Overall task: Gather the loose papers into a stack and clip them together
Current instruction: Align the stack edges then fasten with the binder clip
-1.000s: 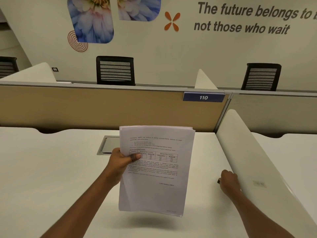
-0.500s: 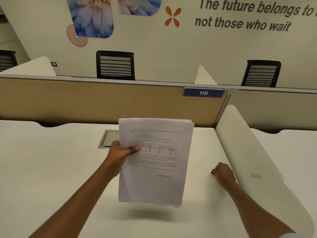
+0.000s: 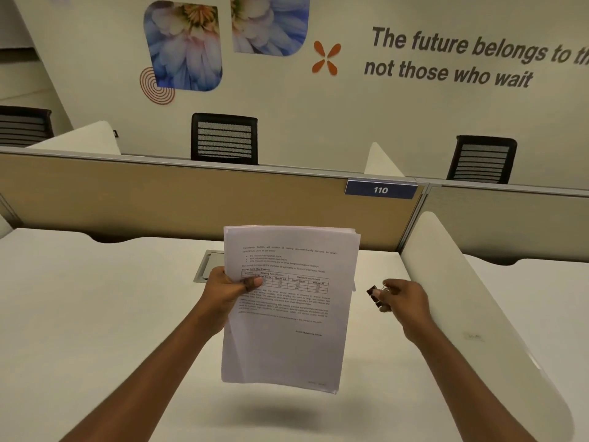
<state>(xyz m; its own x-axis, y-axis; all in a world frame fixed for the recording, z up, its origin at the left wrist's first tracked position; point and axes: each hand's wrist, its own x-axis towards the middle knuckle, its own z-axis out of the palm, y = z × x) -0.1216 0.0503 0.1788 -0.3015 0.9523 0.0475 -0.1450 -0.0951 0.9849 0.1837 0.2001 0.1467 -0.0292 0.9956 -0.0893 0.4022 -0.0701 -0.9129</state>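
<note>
Desk point(image 3: 95, 314): one stack point(image 3: 287, 339), one clip point(image 3: 373, 295).

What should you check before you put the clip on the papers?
1. Papers gathered into a stack: ok.
2. Left hand holds the stack firmly, clear of the desk: ok.
3. Binder clip is in the right hand: ok.
4. Sheet edges lined up: not ok, top corners fan out slightly.
5. Clip mouth squeezed open: cannot tell.
6. Clip touching the stack: not ok, still apart.

Lighting: even, warm, dim. Soft shadow on desk point(image 3: 95, 314) beneath papers point(image 3: 287, 314). Wide-angle bending and blur toward frame edges.
</note>
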